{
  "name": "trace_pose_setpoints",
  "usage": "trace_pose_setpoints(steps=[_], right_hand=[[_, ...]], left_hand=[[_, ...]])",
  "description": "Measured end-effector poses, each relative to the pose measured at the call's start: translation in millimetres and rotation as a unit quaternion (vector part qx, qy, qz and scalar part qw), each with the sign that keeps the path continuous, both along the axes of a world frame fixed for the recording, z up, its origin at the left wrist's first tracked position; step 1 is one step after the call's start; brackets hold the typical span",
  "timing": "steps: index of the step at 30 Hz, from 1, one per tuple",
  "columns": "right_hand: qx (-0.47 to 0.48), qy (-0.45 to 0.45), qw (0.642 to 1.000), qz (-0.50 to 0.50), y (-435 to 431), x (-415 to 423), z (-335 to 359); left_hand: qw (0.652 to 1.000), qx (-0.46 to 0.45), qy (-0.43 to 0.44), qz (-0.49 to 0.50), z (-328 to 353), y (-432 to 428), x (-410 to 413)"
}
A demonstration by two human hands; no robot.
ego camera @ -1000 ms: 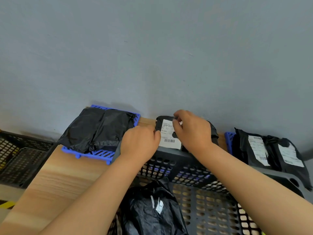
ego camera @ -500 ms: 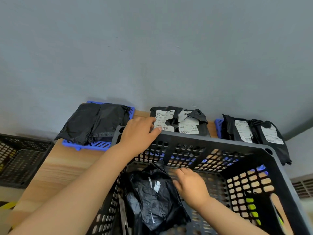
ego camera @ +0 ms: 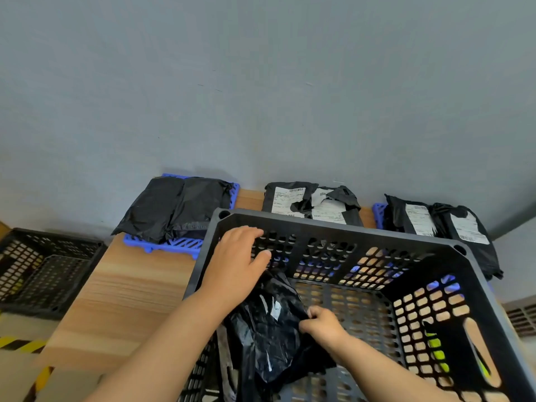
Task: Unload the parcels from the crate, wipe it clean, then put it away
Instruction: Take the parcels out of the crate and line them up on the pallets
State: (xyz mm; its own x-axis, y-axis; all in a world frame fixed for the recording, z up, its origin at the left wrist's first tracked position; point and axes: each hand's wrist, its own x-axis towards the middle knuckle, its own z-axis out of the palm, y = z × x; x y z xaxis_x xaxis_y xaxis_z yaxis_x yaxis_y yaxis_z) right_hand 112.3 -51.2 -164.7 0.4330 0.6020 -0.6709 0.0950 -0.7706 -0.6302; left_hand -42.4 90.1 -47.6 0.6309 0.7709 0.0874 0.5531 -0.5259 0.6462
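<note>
Pinching the crumpled black parcel (ego camera: 269, 329): right hand (ego camera: 322, 327).

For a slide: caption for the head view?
Right hand pinches a black parcel inside the black crate; left hand rests on its far wall.

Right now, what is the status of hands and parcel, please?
Left hand open, at perforated black plastic crate far wall. Right hand pinches crumpled black plastic parcel inside crate. Way up looks clear.
</note>
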Motion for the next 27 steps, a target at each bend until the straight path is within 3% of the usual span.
trace_pose_setpoints(steps=[4,10,16,20,27], right_hand=[[0.061,0.066,0.995,-0.036,1.2,-3.0,29.0],[0.144,0.057,0.987,-0.037,-10.5,-0.3,78.6],[0.251,0.185,0.936,-0.164,-27.0,22.1,125.3],[0.292,0.251,0.895,-0.226,-27.8,31.4,144.2],[0.337,0.288,0.851,-0.283,-15.2,33.1,157.6]], left_hand=[[0.996,0.027,0.073,-0.042,-2.6,-5.2,1.0],[0.993,0.036,0.109,-0.037,-0.4,-10.0,4.6],[0.998,-0.05,-0.005,0.038,4.4,-11.5,4.0],[0.99,-0.129,-0.056,0.02,4.1,-13.8,6.4],[0.904,-0.373,-0.208,0.018,11.8,-31.7,18.1]])
